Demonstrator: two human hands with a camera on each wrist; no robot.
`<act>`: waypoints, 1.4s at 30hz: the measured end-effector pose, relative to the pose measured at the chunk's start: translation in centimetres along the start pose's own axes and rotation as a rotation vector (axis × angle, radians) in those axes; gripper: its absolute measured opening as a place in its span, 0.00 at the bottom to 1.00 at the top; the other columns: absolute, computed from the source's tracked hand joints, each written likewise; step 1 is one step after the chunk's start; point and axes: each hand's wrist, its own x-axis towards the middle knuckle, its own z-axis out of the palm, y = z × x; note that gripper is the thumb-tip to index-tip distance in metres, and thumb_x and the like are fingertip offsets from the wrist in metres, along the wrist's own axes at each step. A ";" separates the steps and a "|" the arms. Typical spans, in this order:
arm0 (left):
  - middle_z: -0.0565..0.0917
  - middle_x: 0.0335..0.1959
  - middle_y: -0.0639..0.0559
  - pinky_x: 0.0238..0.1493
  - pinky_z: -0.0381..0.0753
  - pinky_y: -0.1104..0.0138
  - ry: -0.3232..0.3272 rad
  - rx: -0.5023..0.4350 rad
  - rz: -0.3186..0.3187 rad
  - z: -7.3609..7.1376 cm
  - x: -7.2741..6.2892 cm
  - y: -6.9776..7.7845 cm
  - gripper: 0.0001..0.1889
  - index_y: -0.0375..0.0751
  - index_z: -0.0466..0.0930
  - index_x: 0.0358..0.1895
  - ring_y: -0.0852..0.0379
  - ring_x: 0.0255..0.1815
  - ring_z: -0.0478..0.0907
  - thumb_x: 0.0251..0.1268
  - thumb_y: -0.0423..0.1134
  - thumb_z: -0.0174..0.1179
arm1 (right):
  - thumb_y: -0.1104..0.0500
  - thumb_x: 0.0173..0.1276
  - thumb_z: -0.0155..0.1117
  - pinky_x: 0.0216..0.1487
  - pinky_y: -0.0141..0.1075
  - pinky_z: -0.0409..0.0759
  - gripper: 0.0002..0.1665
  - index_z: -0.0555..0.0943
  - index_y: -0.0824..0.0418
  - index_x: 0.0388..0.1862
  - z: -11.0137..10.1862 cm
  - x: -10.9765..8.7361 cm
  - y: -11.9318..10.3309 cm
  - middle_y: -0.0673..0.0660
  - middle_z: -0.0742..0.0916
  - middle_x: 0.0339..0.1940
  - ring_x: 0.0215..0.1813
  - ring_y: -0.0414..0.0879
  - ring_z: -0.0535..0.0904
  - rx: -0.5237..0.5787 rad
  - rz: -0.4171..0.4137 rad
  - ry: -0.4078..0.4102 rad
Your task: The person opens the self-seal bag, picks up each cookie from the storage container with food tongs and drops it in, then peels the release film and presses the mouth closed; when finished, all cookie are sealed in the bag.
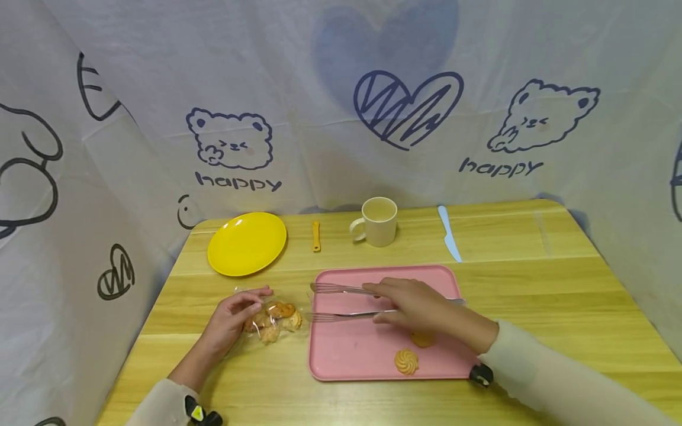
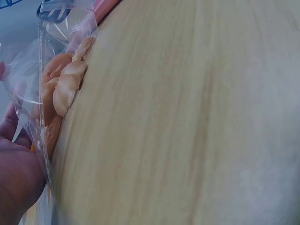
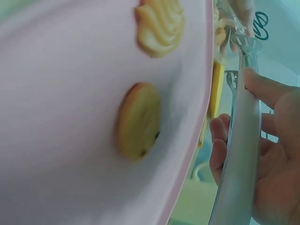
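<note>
My left hand (image 1: 226, 322) holds the left side of a clear plastic bag (image 2: 30, 91) at the table's left. Several cookies (image 1: 269, 332) lie inside the bag, with its mouth toward the pink tray. Over the tray (image 1: 351, 358), my right hand (image 1: 410, 300) grips metal food tongs (image 3: 241, 154), thumb on one arm and fingers on the other. The tongs' forked tips are spread apart beside the bag, with no cookie between them. A swirl cookie (image 1: 407, 361) and a round cookie (image 3: 139, 121) lie on the tray; my right forearm partly covers the round one in the head view.
At the back of the wooden table stand a yellow plate (image 1: 247, 244), a small yellow utensil handle (image 1: 317, 236), a cream mug (image 1: 380, 222) and a light blue knife (image 1: 449, 234). A printed white curtain (image 1: 314, 154) hangs around the table.
</note>
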 end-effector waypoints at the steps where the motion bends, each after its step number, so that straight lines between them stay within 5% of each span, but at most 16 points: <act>1: 0.85 0.61 0.51 0.68 0.72 0.74 0.001 0.000 -0.001 0.0 0.0 0.0 0.13 0.46 0.87 0.46 0.60 0.70 0.75 0.77 0.25 0.55 | 0.45 0.71 0.70 0.44 0.40 0.78 0.37 0.73 0.52 0.76 -0.1 -0.5 0.2 0.50 0.85 0.50 0.40 0.41 0.78 0.001 0.002 0.012; 16: 0.85 0.61 0.50 0.68 0.72 0.73 0.001 -0.009 -0.005 -0.1 0.0 -0.2 0.09 0.35 0.85 0.46 0.60 0.69 0.76 0.77 0.25 0.55 | 0.44 0.69 0.72 0.36 0.31 0.74 0.37 0.75 0.51 0.74 -1.5 -10.0 4.5 0.46 0.85 0.48 0.34 0.33 0.72 0.021 0.049 0.120; 24: 0.85 0.62 0.49 0.69 0.72 0.73 -0.006 -0.007 0.002 -0.2 -0.1 -0.3 0.11 0.39 0.85 0.46 0.60 0.68 0.77 0.77 0.24 0.54 | 0.45 0.67 0.74 0.33 0.29 0.74 0.36 0.76 0.49 0.73 -2.2 -14.1 6.2 0.39 0.81 0.39 0.36 0.29 0.74 0.056 0.072 0.137; 31: 0.85 0.62 0.50 0.69 0.72 0.73 -0.004 -0.016 -0.013 -0.2 -0.1 -0.3 0.10 0.40 0.85 0.46 0.60 0.69 0.76 0.77 0.26 0.55 | 0.48 0.66 0.75 0.31 0.28 0.71 0.35 0.78 0.51 0.72 -2.3 -16.4 7.6 0.34 0.77 0.35 0.34 0.29 0.71 0.032 0.020 0.172; 42: 0.85 0.61 0.51 0.69 0.72 0.73 -0.003 -0.013 -0.016 -0.3 -0.1 -0.3 0.10 0.41 0.85 0.46 0.60 0.69 0.77 0.77 0.26 0.55 | 0.50 0.68 0.74 0.31 0.28 0.73 0.35 0.77 0.56 0.72 -2.2 -17.7 8.6 0.40 0.83 0.44 0.35 0.26 0.71 0.061 0.013 0.132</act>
